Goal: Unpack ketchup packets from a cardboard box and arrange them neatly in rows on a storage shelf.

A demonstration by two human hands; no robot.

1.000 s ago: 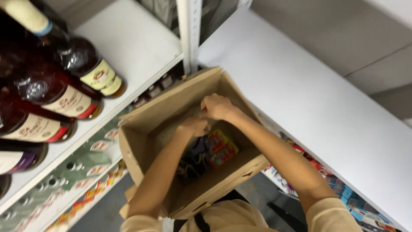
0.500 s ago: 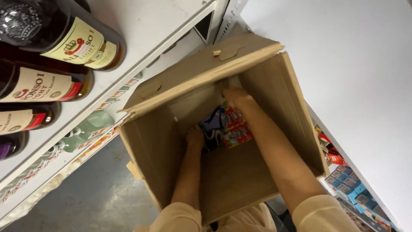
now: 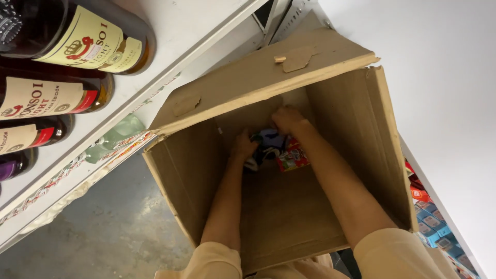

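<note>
An open brown cardboard box (image 3: 356, 134) fills the middle of the head view, tilted toward me. Both my arms reach deep into it. My left hand (image 3: 244, 146) presses against a small bunch of colourful packets (image 3: 281, 150), blue and red, at the box's bottom. My right hand (image 3: 287, 120) rests on top of the same packets, fingers curled over them. The packets are partly hidden by both hands. My sleeves are beige.
A white shelf (image 3: 170, 36) on the left carries several dark bottles (image 3: 77, 33) with cream labels, lying above a lower shelf with green bottles (image 3: 116, 135). Another white shelf (image 3: 444, 77) runs on the right, with small boxed goods (image 3: 429, 219) below. Grey concrete floor (image 3: 108, 232) lies beneath.
The view has closed in on the box. Both hands have gone from the box's upper edge down to its bottom and now rest on the colourful packets.
</note>
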